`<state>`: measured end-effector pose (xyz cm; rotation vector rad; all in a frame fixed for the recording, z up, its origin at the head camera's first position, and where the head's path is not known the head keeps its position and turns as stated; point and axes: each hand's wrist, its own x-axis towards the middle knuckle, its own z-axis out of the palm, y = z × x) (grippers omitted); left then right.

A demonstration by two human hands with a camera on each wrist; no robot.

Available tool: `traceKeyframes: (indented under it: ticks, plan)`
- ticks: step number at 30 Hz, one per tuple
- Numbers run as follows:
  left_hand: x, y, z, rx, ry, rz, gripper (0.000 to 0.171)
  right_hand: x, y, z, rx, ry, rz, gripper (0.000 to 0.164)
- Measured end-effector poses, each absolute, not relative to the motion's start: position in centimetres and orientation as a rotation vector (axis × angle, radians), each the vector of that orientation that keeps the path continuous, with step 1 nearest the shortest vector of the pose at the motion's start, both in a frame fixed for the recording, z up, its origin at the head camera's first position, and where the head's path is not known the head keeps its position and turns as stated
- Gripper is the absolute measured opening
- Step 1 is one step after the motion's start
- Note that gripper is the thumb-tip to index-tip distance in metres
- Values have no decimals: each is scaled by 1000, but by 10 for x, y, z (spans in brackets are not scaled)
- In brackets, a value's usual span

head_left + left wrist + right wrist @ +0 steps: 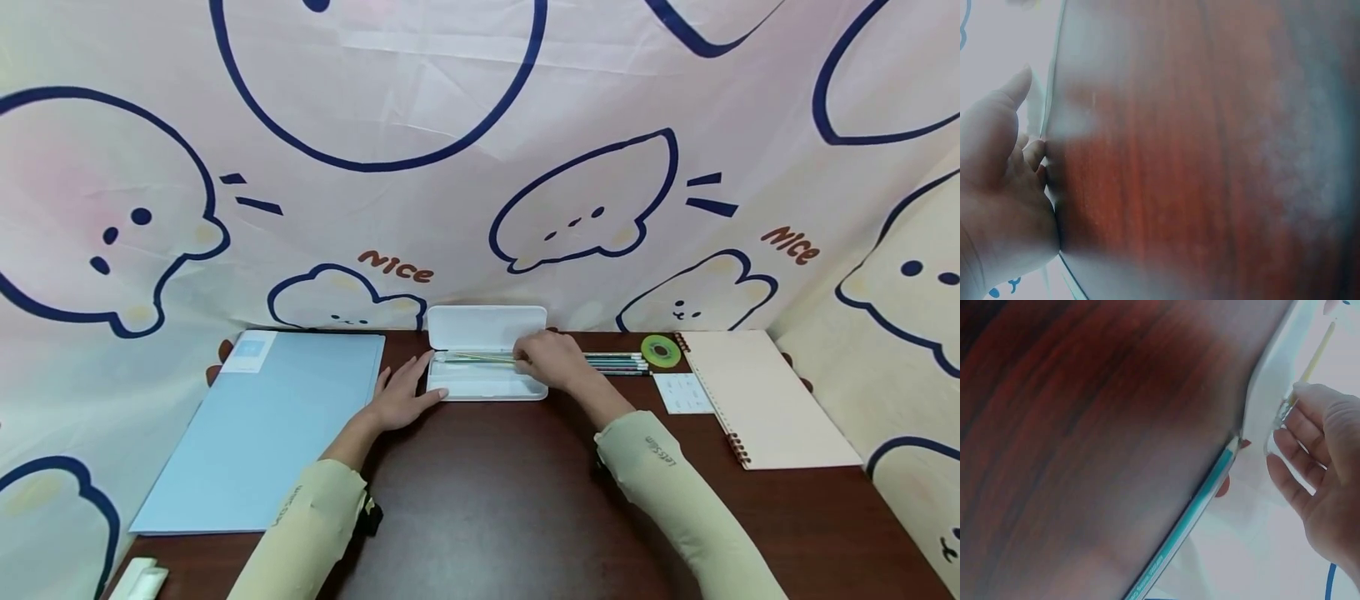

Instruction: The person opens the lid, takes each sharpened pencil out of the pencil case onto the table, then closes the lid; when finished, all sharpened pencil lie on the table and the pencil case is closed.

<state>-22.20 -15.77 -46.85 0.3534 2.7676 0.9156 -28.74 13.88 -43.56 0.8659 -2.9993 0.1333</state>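
A white hinged pencil case (pixel 487 389) lies with its lid (pixel 487 327) raised against the backdrop. Over the case, my right hand (pixel 553 360) pinches a thin yellow stick (pixel 1319 351), which runs leftward along the tray. Something shiny sits by those fingertips in the right wrist view, too blurred to name. My left hand (pixel 401 398) rests at the left end of the case, its fingers mostly straight and touching the edge. Several pencils (pixel 617 362) lie side by side to the right of the case; one teal pencil (pixel 1197 503) shows close in the right wrist view.
A blue folder (pixel 270 433) lies on the left of the dark wooden table (pixel 480 517). On the right are a green tape roll (pixel 661 351), a small white card (pixel 682 393) and a spiral notebook (pixel 772 400). White objects (pixel 140 579) sit at the front-left corner.
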Motion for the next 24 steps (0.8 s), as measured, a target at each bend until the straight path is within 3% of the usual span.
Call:
traceKeyframes:
  ticks: [24]
  plan:
    - [-224,-158,-473,376,2776,923,83,-276,238,-419,704,-2937,580,15]
